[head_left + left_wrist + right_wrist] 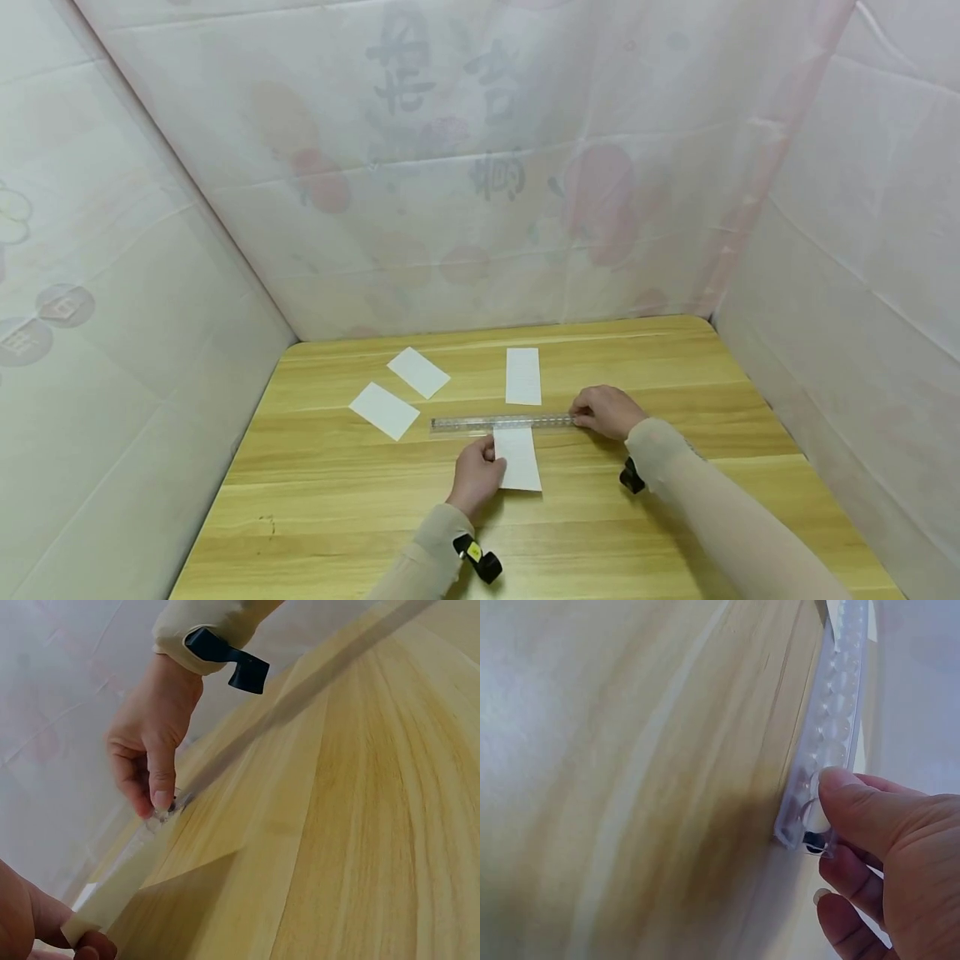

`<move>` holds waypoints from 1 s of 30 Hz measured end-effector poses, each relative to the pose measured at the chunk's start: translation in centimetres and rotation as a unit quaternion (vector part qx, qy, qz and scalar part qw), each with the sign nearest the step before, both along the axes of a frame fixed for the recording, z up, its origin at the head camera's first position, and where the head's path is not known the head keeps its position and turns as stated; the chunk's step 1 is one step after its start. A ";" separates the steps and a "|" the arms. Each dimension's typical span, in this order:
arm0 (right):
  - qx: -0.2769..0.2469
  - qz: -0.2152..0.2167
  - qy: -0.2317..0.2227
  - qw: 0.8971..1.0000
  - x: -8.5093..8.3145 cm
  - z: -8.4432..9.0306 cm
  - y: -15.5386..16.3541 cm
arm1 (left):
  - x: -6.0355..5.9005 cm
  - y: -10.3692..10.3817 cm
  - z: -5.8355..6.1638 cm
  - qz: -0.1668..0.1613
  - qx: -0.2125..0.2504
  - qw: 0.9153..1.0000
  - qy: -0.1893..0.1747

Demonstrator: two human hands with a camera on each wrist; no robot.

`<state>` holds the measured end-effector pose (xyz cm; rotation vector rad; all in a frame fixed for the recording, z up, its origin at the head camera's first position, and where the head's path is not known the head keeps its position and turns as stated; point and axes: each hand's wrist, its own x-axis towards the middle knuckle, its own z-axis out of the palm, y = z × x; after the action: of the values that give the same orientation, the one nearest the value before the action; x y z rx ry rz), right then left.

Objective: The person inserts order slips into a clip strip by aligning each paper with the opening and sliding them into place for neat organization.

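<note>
A clear plastic ruler lies crosswise on the wooden table, over the far end of a white paper slip. My right hand pinches the ruler's right end with thumb and fingers. My left hand holds the slip's left edge, thumb on top of the paper. A second white slip lies just beyond the ruler.
Two more white slips lie at the table's far left. White printed sheeting walls the table on the back and both sides. Bare wood stretches to the right and along the near edge.
</note>
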<state>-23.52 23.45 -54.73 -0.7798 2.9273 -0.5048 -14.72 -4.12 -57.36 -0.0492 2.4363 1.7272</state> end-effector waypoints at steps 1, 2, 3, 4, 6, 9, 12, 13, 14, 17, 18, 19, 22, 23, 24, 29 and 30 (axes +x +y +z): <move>-0.003 -0.003 -0.001 1.000 0.0 -0.2 0.1 | 0.0 0.0 0.0 -0.001 -0.003 1.000 0.003; -0.011 -0.005 -0.003 1.000 0.0 -0.3 0.2 | 0.0 0.0 0.0 -0.002 -0.006 1.000 0.003; -0.020 -0.010 -0.008 1.000 0.0 -0.5 0.4 | -0.1 0.1 0.0 -0.003 -0.008 1.000 0.003; -0.032 -0.021 -0.018 0.999 0.0 -0.7 0.6 | -0.1 0.1 -0.1 -0.004 -0.008 1.000 0.001; -0.065 -0.044 -0.037 0.996 0.0 -0.9 1.0 | -0.2 0.1 0.0 -0.005 -0.007 1.000 -0.001; -0.117 -0.092 -0.070 0.986 0.0 -0.9 1.8 | -0.3 0.2 0.0 -0.004 -0.005 1.000 -0.007; -0.150 -0.128 -0.108 0.974 0.0 -0.8 2.4 | -0.3 0.1 0.0 -0.002 -0.008 1.000 -0.008; -0.157 -0.133 -0.121 0.971 0.0 -0.7 2.6 | -0.4 0.1 0.0 -0.001 -0.011 1.000 -0.007; -0.163 -0.138 -0.136 0.968 0.0 -0.7 2.7 | -0.4 0.1 0.0 -0.001 -0.014 1.000 -0.008; -0.164 -0.144 -0.158 0.963 0.1 -0.7 2.8 | -0.5 0.2 0.1 -0.002 -0.018 1.000 -0.007; -0.163 -0.144 -0.158 0.963 0.1 -0.8 2.8 | -0.5 0.2 0.1 -0.004 -0.021 1.000 -0.006; -0.161 -0.144 -0.156 0.964 0.1 -0.8 2.7 | -0.6 0.2 0.2 -0.005 -0.021 1.000 -0.005; -0.151 -0.144 -0.139 0.968 0.2 -0.9 2.6 | -0.7 0.3 0.3 -0.010 -0.019 1.000 -0.005; -0.150 -0.141 -0.136 0.969 0.2 -0.9 2.6 | -0.7 0.3 0.3 -0.011 -0.018 1.000 -0.007; -0.150 -0.143 -0.136 0.969 0.3 -0.9 2.5 | -0.7 0.4 0.3 -0.011 -0.018 1.000 -0.009; -0.150 -0.132 -0.132 0.971 0.5 -0.9 2.5 | -0.7 0.4 0.1 -0.011 -0.017 1.000 -0.006; -0.151 -0.134 -0.132 0.970 0.5 -0.8 2.4 | -0.8 0.4 0.1 -0.011 -0.015 1.000 -0.005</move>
<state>-23.01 25.90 -55.58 -0.3032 2.7457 -1.0100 -15.49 -3.75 -57.28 -0.0342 2.4463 1.6776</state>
